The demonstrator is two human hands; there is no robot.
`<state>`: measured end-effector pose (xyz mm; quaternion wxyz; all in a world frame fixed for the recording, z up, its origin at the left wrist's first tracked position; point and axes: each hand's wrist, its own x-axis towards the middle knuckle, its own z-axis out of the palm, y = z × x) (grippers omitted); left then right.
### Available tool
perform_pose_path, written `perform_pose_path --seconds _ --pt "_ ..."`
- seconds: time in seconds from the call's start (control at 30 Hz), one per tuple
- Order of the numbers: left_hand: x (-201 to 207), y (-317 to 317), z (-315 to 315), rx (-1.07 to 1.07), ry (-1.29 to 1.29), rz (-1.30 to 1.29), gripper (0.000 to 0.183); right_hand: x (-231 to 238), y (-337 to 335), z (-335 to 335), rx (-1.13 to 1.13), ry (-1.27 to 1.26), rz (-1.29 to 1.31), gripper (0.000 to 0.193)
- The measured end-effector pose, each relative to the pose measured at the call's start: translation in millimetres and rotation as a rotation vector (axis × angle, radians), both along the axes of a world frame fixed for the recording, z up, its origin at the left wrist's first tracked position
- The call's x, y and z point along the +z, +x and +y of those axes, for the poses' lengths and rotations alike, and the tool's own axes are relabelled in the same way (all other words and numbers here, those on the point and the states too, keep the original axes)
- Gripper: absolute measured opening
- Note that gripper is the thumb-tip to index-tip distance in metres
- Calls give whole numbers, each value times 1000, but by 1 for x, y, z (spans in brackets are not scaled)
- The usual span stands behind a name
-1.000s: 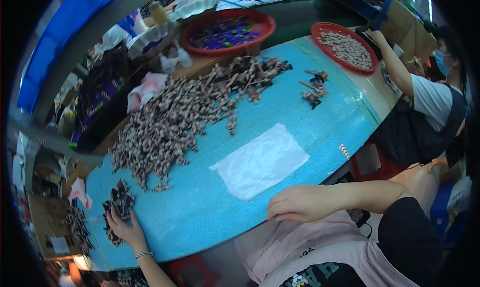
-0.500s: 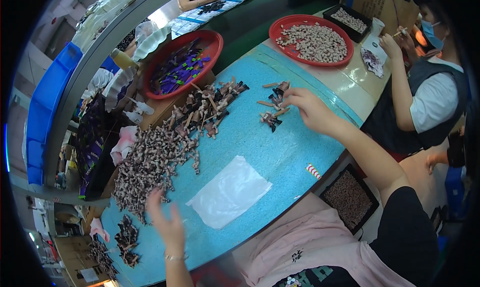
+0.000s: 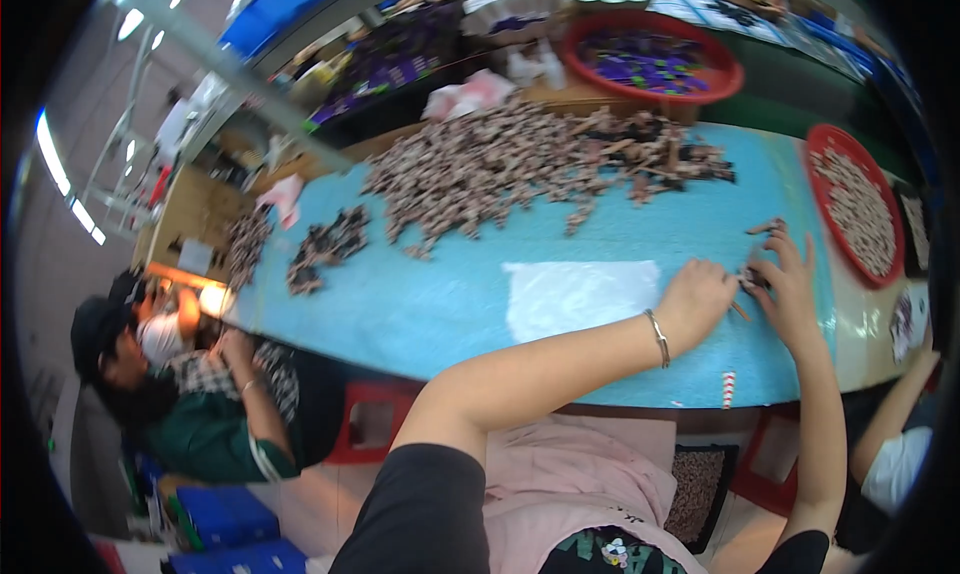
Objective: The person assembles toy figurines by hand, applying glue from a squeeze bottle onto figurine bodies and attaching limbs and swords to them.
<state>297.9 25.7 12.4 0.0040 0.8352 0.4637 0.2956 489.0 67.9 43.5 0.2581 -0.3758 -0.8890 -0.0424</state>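
Dark little piece (image 3: 755, 281) — blurry and partly hidden — is pinched by the left hand (image 3: 698, 306) and right hand (image 3: 788, 292).

white tube lights (image 3: 54, 154) glare at the upper left, and a warm lamp (image 3: 214, 300) glows by the blue tabletop's (image 3: 420, 304) left end. fisheye distortion curves straight edges, black swallows the corners, and the held dark piece (image 3: 755, 280) looks blurred.

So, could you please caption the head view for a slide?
Left hand and right hand meet at a dark piece beside a white sheet on a blue table.
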Motion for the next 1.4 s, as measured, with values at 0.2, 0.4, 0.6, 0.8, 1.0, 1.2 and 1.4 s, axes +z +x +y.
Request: perform_pose_path --seconds 0.2,0.4,0.6,0.8,1.0,1.2,1.4 --pt "40 -47 -93 -29 -91 -72 27 -3 -4 -31 -55 -642 50 43" --pt "44 -136 -171 60 -400 -237 48 10 -8 -66 -33 -563 92 54" --pt "21 -178 -198 196 -295 -100 59 15 -28 -72 83 -619 58 54" --pt "13 -174 -188 194 -282 -138 61 18 -44 -88 -36 -743 178 53" --pt "20 -171 -167 138 -239 -127 62 27 -110 -119 291 -869 340 52" --pt "22 -164 -152 71 -244 -24 63 -3 -139 -120 367 -742 203 50" --pt "34 -160 -153 84 -305 -3 55 -10 -120 -109 367 -637 304 43"
